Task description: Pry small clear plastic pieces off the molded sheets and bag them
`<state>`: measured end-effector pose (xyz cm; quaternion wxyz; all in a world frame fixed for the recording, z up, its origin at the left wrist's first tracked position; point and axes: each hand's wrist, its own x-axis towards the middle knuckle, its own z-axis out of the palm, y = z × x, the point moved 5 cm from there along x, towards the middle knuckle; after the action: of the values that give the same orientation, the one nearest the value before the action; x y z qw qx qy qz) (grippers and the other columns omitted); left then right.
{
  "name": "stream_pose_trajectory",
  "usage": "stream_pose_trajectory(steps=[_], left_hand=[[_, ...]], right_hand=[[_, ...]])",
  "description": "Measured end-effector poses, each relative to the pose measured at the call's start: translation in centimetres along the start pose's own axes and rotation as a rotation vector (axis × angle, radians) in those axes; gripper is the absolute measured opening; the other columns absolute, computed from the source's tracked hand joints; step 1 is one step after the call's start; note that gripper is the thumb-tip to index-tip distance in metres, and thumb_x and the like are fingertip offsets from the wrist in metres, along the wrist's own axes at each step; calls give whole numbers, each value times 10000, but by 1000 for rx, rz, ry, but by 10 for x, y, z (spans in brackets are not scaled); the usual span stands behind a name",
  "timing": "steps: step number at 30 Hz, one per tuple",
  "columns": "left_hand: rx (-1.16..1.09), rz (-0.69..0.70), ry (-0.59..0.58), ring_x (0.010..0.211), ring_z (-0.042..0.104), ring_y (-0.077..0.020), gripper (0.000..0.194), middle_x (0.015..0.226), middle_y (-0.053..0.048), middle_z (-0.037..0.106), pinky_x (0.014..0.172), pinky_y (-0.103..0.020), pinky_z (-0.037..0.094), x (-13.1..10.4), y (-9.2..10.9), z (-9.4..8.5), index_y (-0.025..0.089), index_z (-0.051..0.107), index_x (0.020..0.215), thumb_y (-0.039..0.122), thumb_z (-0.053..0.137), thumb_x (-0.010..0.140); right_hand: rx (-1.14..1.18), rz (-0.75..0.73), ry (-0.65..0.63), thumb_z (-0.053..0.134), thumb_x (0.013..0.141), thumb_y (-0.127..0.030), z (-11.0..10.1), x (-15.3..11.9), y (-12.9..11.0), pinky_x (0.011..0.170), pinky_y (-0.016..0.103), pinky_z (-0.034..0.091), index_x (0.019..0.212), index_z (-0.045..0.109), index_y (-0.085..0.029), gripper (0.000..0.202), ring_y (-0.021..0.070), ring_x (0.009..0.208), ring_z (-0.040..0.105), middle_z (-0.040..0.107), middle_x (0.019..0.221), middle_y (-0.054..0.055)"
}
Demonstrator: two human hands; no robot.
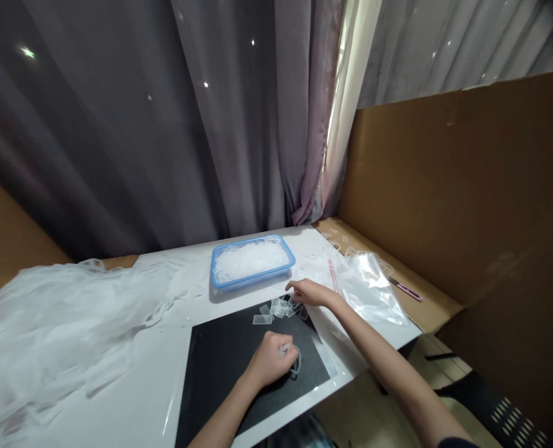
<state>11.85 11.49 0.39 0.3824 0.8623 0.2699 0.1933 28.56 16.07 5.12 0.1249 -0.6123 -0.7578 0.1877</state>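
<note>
My left hand (274, 358) is closed round a few clear plastic pieces (295, 367) above the black mat (224, 367); a curved edge of them sticks out at its right side. My right hand (306, 292) hovers at the mat's back right corner with its fingers bent. Just below it lies a loose pile of small clear rectangular pieces (280, 308). Whether those fingers hold a piece is too small to tell. Behind the mat stands a blue-rimmed basket (252, 277) filled with white translucent pieces.
A heap of whitish plastic film (56, 336) covers the table's left side. On the right lie a clear bag (374, 292) and a pink-handled cutter (409, 291). Cardboard walls (467, 186) and a grey curtain (164, 124) enclose the table.
</note>
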Motion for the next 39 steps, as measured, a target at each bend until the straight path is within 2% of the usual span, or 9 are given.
stream_pose_trajectory(steps=[6,9,14,18,21,25,29,34,39], left_hand=[[-32,-2,-4,458,249,-59,316,453,60,230,489,-236,177,0,2,1,169,273,494,206,469,740],[-59,-10,4,458,249,-59,319,450,59,237,487,-238,172,0,2,0,170,272,490,216,474,732],[-128,-52,58,480,234,-65,316,464,58,239,491,-237,176,3,-1,-6,181,261,487,247,457,725],[-179,-83,103,504,236,-73,342,492,53,235,506,-238,186,5,-4,-10,194,228,509,305,429,762],[-193,-87,102,523,243,-79,414,516,50,240,517,-240,192,7,-3,-11,193,228,530,403,415,834],[-172,-74,59,542,261,-81,495,527,55,283,528,-238,196,5,1,-8,178,298,549,517,508,843],[-122,-61,-31,582,368,-85,393,611,68,441,552,-213,242,2,7,-6,181,420,704,468,687,730],[42,-32,-140,685,521,-135,469,771,46,592,603,-217,272,0,14,-2,214,503,1017,450,731,683],[273,58,-173,764,555,-166,208,807,1,623,624,-242,253,0,17,5,203,567,830,393,649,803]], right_hand=[[-141,3,-78,611,681,-43,7,19,-7,617,240,375,768,681,-156,160,206,743,621,686,758,70],[-117,-30,-59,642,653,-44,1,18,-8,624,235,393,708,655,-157,127,189,722,610,669,743,55],[45,-62,121,609,717,-53,-29,1,1,688,215,453,801,626,-144,125,137,768,607,639,909,63],[182,-14,272,517,848,-144,-44,-41,6,688,230,490,861,593,-147,78,141,793,623,618,931,78],[266,-9,256,523,859,-182,-30,-79,-9,653,214,495,857,605,-156,85,139,755,630,638,856,52],[439,-13,150,566,802,-145,13,-112,-40,641,202,468,824,634,-161,73,129,710,611,650,808,20],[628,56,148,607,741,-112,44,-119,-55,634,210,434,819,650,-158,99,142,718,597,641,780,6],[813,84,248,665,794,-251,56,-120,-48,655,243,441,848,676,-164,103,167,744,606,665,805,21],[977,97,293,669,817,-284,67,-122,-41,716,270,476,852,687,-169,122,183,796,642,687,831,31]])
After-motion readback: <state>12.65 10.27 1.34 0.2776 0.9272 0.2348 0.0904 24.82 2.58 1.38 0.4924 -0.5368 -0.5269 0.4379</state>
